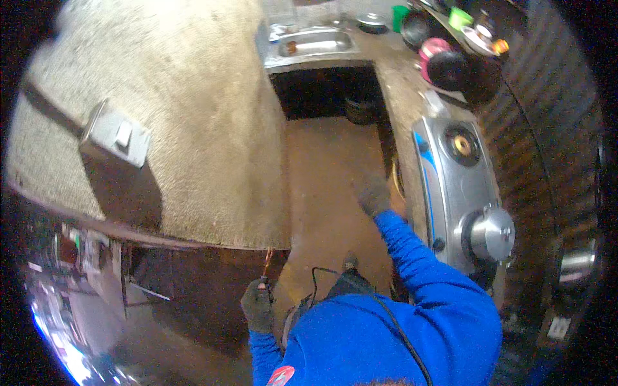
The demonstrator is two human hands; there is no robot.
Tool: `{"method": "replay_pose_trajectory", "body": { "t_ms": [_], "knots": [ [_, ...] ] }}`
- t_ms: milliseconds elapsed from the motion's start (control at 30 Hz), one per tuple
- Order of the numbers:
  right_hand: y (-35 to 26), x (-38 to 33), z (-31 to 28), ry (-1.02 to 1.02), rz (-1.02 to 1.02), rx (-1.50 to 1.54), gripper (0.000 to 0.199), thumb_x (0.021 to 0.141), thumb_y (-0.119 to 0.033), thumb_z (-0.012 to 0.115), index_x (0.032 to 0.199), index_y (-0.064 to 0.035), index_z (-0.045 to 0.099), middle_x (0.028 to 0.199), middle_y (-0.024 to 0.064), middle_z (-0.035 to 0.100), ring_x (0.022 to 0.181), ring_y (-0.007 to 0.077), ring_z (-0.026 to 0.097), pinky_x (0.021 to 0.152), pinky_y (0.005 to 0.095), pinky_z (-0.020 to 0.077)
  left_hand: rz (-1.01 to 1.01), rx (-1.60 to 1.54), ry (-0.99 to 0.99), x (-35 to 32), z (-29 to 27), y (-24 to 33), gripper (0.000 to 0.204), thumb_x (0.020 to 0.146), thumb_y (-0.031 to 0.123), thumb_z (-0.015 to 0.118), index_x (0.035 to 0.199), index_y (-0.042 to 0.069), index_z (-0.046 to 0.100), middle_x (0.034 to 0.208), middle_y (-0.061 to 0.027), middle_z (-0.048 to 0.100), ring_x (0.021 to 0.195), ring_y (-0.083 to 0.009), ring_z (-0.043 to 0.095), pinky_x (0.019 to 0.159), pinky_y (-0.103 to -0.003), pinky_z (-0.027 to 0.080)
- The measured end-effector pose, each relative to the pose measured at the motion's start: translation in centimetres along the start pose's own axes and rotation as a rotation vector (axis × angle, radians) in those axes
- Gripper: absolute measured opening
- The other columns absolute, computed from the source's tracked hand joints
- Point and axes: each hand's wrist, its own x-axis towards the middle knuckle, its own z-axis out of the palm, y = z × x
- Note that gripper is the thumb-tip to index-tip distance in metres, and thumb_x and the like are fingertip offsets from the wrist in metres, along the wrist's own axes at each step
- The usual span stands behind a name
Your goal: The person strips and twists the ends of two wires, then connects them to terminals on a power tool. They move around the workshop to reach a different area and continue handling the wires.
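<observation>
My left hand, in a dark grey glove, is closed at the lower end of a thin orange-brown strip. The strip rises from my fist to the bottom edge of the rough wall; its kind is too small to make out. My right hand, gloved too, hangs over the brown floor beside the counter's edge. Motion smears its fingers, and nothing can be made out in them. Nearest to it on the right is a silver two-burner gas stove, with a lidded metal pot on its near burner.
A steel sink is set into the far counter. Pink and dark pans crowd the counter's far right, below a shelf with bowls. A white switch box juts from the wall at left. A black cable crosses my blue sleeve and body.
</observation>
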Motion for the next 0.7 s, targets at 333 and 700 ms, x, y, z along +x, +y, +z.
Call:
{"method": "replay_pose_trajectory", "body": {
  "t_ms": [333,700],
  "knots": [
    [-3.2,-27.8,-1.4,-0.279,0.627,0.448,0.055,0.095,-0.044,0.065,0.135,-0.0057,0.066,0.137,0.0172,0.066,0.126,0.0378,0.059,0.107,0.0472,0.0474,0.032,-0.246,-0.406,4.7,0.9,-1.4,0.036,0.112,0.034,0.049,0.115,0.002,0.066,0.085,0.0007,0.058,0.075,-0.0123,0.049,0.067,-0.031,0.043],
    [5.8,-53.2,-13.3,0.293,1.427,0.077,0.051,0.095,-0.040,0.066,0.131,-0.0039,0.067,0.131,0.0155,0.067,0.117,0.0328,0.061,0.100,0.0434,0.0493,0.069,-0.447,-0.685,-2.4,-3.6,-3.1,0.033,0.111,0.031,0.051,0.113,0.002,0.066,0.088,-0.0023,0.063,0.077,-0.0133,0.054,0.068,-0.030,0.045]
  ]
}}
